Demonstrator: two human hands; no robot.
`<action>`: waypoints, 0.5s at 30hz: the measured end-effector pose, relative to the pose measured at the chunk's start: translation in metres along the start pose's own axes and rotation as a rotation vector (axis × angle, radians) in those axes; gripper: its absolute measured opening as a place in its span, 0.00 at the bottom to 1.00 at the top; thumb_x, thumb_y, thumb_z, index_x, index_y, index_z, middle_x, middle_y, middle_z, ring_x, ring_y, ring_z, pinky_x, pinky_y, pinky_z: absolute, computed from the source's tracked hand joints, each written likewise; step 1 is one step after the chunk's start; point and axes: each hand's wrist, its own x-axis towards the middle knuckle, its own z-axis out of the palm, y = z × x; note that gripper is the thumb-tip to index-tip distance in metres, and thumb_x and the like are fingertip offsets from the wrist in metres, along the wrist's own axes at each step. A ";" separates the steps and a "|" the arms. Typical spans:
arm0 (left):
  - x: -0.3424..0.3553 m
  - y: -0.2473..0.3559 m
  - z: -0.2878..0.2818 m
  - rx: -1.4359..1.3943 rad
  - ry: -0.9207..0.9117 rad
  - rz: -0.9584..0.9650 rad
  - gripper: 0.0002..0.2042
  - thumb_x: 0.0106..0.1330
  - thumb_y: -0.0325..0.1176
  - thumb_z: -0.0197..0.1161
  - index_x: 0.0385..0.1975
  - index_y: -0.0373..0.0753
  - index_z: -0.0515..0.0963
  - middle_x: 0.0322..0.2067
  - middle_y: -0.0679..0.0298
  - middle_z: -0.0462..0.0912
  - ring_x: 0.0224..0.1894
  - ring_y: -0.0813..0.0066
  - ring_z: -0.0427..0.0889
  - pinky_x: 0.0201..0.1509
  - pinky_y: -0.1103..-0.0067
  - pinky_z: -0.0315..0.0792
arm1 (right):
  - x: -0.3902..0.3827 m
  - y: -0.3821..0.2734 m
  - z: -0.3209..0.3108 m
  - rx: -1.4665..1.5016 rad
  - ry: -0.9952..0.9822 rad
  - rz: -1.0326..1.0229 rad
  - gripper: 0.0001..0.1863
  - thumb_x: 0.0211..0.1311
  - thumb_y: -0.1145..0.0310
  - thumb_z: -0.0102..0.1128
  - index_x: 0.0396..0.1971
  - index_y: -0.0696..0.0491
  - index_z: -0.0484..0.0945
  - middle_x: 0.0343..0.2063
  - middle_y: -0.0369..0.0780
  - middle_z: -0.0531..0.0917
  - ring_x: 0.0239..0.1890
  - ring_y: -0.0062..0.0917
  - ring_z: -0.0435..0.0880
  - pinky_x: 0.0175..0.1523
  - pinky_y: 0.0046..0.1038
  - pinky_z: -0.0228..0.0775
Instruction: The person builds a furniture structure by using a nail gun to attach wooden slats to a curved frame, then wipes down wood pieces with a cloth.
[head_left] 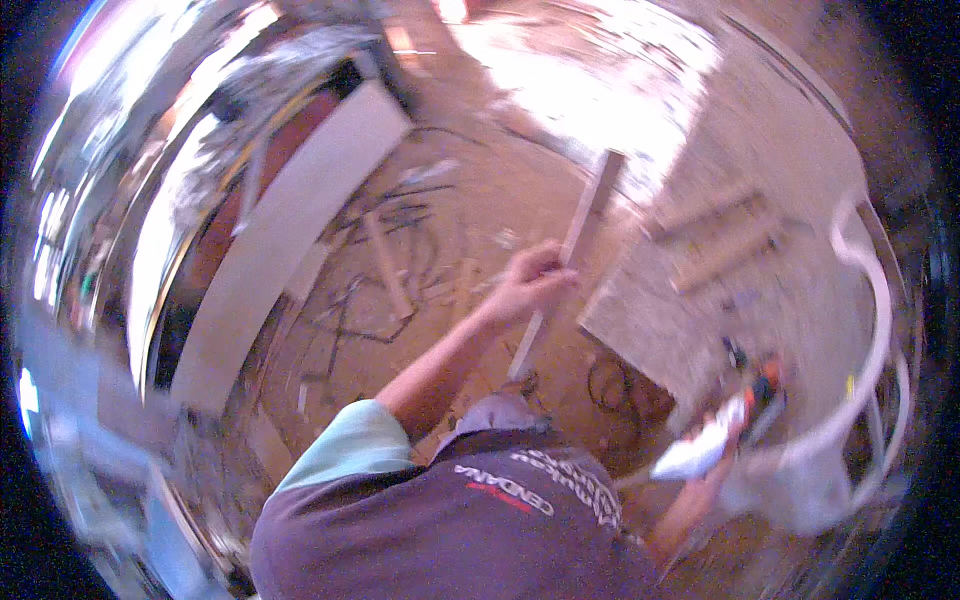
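My left hand (538,284) is closed around a long, narrow wooden strip (596,200). The strip slants from near my chest up toward the bright patch ahead. Lower right, my right hand (712,476) is smeared by motion. It is beside a blurred white object (700,447) and an orange-and-dark tool-like object (766,382), whose kinds I cannot make out. Whether its fingers grip either of these does not show.
On the right, a greyish board (660,300) bears short wooden pieces (727,257). A white curved chair-like frame (878,290) stands beyond it. To the left leans a long pale panel (290,240). Cables and wood scraps (388,265) litter the brown floor.
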 end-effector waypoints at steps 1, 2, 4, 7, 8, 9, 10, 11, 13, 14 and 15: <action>0.008 0.004 -0.004 -0.073 -0.091 -0.123 0.15 0.72 0.30 0.62 0.56 0.35 0.73 0.37 0.66 0.81 0.38 0.78 0.81 0.42 0.78 0.77 | -0.008 -0.009 0.020 -0.026 0.007 -0.017 0.23 0.64 0.62 0.67 0.56 0.56 0.78 0.41 0.38 0.86 0.39 0.26 0.86 0.45 0.30 0.79; 0.009 0.014 -0.012 -0.108 -0.136 -0.245 0.15 0.70 0.28 0.62 0.55 0.34 0.74 0.37 0.65 0.81 0.40 0.77 0.81 0.45 0.77 0.77 | -0.009 -0.017 0.042 -0.052 -0.025 -0.013 0.23 0.64 0.62 0.67 0.56 0.56 0.78 0.41 0.37 0.86 0.39 0.25 0.86 0.45 0.29 0.79; 0.015 0.008 0.011 -0.302 -0.047 -0.264 0.11 0.71 0.28 0.61 0.49 0.33 0.76 0.36 0.65 0.80 0.41 0.78 0.81 0.44 0.79 0.75 | -0.019 -0.036 0.076 -0.090 -0.034 -0.035 0.24 0.64 0.62 0.68 0.56 0.56 0.78 0.41 0.37 0.86 0.39 0.25 0.86 0.45 0.29 0.79; 0.029 0.017 0.024 -0.078 -0.363 -0.245 0.08 0.73 0.29 0.59 0.45 0.32 0.77 0.31 0.70 0.76 0.35 0.83 0.74 0.37 0.82 0.68 | -0.026 -0.063 0.106 -0.157 -0.046 -0.041 0.24 0.64 0.61 0.69 0.56 0.56 0.78 0.41 0.37 0.86 0.39 0.24 0.85 0.44 0.28 0.78; 0.037 0.033 0.037 0.050 -0.382 -0.290 0.11 0.73 0.34 0.61 0.43 0.31 0.79 0.29 0.72 0.74 0.33 0.85 0.70 0.35 0.82 0.65 | -0.024 -0.070 0.108 -0.160 -0.044 -0.052 0.24 0.64 0.61 0.70 0.57 0.56 0.78 0.41 0.36 0.86 0.38 0.23 0.85 0.44 0.28 0.78; 0.041 0.031 0.048 0.087 -0.395 -0.286 0.13 0.73 0.37 0.63 0.41 0.31 0.81 0.28 0.72 0.75 0.31 0.85 0.70 0.33 0.82 0.65 | -0.021 -0.071 0.096 -0.150 -0.065 -0.068 0.22 0.65 0.63 0.69 0.56 0.56 0.79 0.41 0.36 0.86 0.39 0.22 0.85 0.45 0.26 0.78; 0.055 0.033 0.046 0.131 -0.381 -0.280 0.15 0.73 0.41 0.65 0.39 0.31 0.83 0.27 0.72 0.76 0.29 0.85 0.70 0.32 0.82 0.64 | -0.026 -0.096 0.127 -0.133 -0.130 -0.120 0.20 0.67 0.60 0.67 0.53 0.57 0.79 0.36 0.37 0.85 0.34 0.21 0.84 0.37 0.27 0.76; 0.058 0.035 0.044 0.182 -0.427 -0.256 0.16 0.72 0.41 0.66 0.39 0.31 0.84 0.27 0.72 0.77 0.29 0.85 0.70 0.31 0.82 0.65 | -0.032 -0.096 0.127 -0.166 -0.150 -0.105 0.20 0.67 0.60 0.67 0.52 0.57 0.80 0.35 0.36 0.85 0.33 0.21 0.83 0.37 0.27 0.75; 0.064 0.042 0.043 0.288 -0.499 -0.193 0.17 0.71 0.43 0.67 0.39 0.31 0.85 0.26 0.72 0.78 0.27 0.85 0.71 0.30 0.82 0.65 | -0.043 -0.099 0.131 -0.240 -0.141 -0.079 0.20 0.67 0.59 0.68 0.51 0.57 0.81 0.33 0.34 0.84 0.32 0.20 0.82 0.37 0.25 0.73; 0.065 0.043 0.047 0.261 -0.508 -0.176 0.16 0.71 0.42 0.68 0.39 0.31 0.86 0.26 0.71 0.79 0.27 0.85 0.72 0.30 0.81 0.66 | -0.047 -0.104 0.130 -0.280 -0.138 -0.083 0.20 0.66 0.58 0.68 0.51 0.57 0.81 0.33 0.34 0.84 0.32 0.19 0.82 0.37 0.25 0.73; 0.065 0.044 0.049 0.234 -0.510 -0.158 0.15 0.70 0.41 0.69 0.39 0.31 0.86 0.26 0.70 0.81 0.27 0.85 0.73 0.31 0.81 0.67 | -0.051 -0.108 0.129 -0.323 -0.140 -0.086 0.20 0.66 0.58 0.69 0.50 0.57 0.82 0.33 0.34 0.84 0.32 0.19 0.82 0.37 0.25 0.73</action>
